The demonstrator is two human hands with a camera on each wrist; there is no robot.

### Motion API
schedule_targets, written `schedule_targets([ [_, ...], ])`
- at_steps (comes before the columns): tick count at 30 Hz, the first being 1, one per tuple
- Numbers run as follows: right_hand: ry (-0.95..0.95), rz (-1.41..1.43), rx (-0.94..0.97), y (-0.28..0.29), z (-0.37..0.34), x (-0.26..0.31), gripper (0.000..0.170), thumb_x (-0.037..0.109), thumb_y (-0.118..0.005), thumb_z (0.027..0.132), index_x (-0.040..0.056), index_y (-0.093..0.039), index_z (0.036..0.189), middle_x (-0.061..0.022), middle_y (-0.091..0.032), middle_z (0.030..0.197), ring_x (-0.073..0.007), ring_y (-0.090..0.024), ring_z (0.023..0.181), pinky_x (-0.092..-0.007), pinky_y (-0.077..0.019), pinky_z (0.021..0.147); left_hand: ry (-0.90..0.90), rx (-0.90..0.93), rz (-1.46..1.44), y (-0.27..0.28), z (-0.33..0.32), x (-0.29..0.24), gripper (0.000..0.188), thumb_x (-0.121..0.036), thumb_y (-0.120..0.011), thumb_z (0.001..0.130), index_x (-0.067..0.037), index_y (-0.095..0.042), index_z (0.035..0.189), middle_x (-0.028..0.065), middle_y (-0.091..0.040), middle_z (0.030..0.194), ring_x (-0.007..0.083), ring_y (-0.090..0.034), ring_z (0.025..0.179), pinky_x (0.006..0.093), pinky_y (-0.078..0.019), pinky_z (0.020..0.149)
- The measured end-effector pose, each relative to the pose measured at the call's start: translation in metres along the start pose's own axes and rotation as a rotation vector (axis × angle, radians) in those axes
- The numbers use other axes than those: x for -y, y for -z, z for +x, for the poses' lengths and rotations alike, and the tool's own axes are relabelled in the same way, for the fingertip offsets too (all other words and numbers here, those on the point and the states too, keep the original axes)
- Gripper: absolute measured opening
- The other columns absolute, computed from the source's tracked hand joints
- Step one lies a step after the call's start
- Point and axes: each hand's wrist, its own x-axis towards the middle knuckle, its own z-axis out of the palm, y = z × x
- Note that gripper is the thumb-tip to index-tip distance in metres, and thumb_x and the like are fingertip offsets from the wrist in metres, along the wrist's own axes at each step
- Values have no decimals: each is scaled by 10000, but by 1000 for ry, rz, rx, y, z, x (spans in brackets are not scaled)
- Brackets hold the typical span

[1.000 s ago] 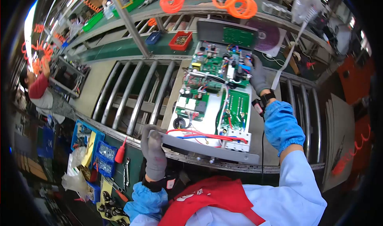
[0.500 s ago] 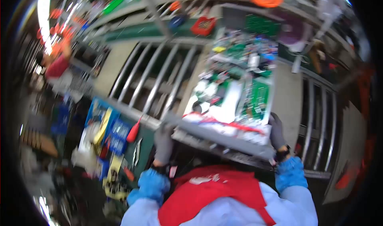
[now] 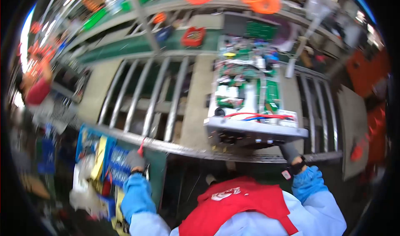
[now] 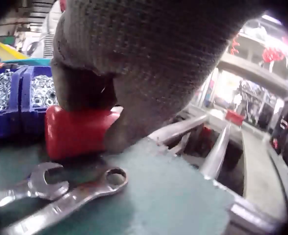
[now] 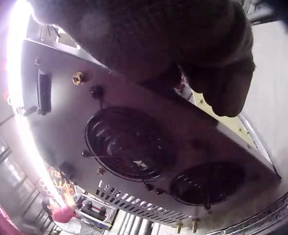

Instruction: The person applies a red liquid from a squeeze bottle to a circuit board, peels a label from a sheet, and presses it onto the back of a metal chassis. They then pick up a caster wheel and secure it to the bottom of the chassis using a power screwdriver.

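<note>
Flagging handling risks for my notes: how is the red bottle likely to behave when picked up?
The red bottle may be slightly slippery, since its surface looks smooth and shiny. Its rounded body could roll if the left hand let go.

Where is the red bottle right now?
In the left wrist view, the red bottle is gripped by the left hand, right of the blue bins and beyond two wrenches.

Before you, the chassis [image 3: 256, 129] sits between rollers [image 3: 156, 96] left and right; leftward, wrenches [image 4: 74, 202] lie on the table [image 4: 178, 191] near the bottle [image 4: 75, 134] in your left hand [image 4: 139, 54], bins [image 4: 34, 120] farther left.
</note>
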Motion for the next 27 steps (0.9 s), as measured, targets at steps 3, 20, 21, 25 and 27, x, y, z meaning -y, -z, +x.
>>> schedule_targets([
  [3,-76,97,-21,23,13,10,319,138,-568,898,40,-622,1197,-193,-669,1110,-343,-635,1051,-428,-495,910,-116,138,260,-9,15,-8,247,-370,-781,786,-198,-763,963,33,-739,1003,241,-720,942,360,-590,738],
  [20,405,1254,636,264,201,84,716,339,-641,923,14,-330,1480,-118,-548,1275,-162,-552,1116,-321,-474,940,-695,-74,-1885,401,-271,-240,639,-172,-771,657,22,-541,1221,80,-651,990,154,-642,891,299,-528,795],
  [21,421,1385,712,262,203,88,766,355,-655,910,12,-293,1491,-126,-537,1279,-161,-563,1089,-324,-484,920,-717,-19,-1790,412,-283,-258,661,-142,-782,644,25,-535,1234,86,-653,1006,159,-646,908,302,-528,818],
  [25,246,1582,811,274,224,60,713,351,-724,847,-12,-412,1374,-111,-582,1119,-136,-609,865,-309,-511,759,-739,255,-1458,427,-294,-315,663,-150,-819,693,43,-524,1255,106,-641,1073,172,-638,955,302,-515,857],
  [27,173,1543,535,274,245,28,608,270,-736,819,-3,-476,1296,-96,-604,1021,-139,-614,782,-284,-510,664,-792,42,-1255,414,-293,-324,569,-165,-801,753,53,-550,1215,116,-641,1039,193,-631,975,320,-508,858],
])
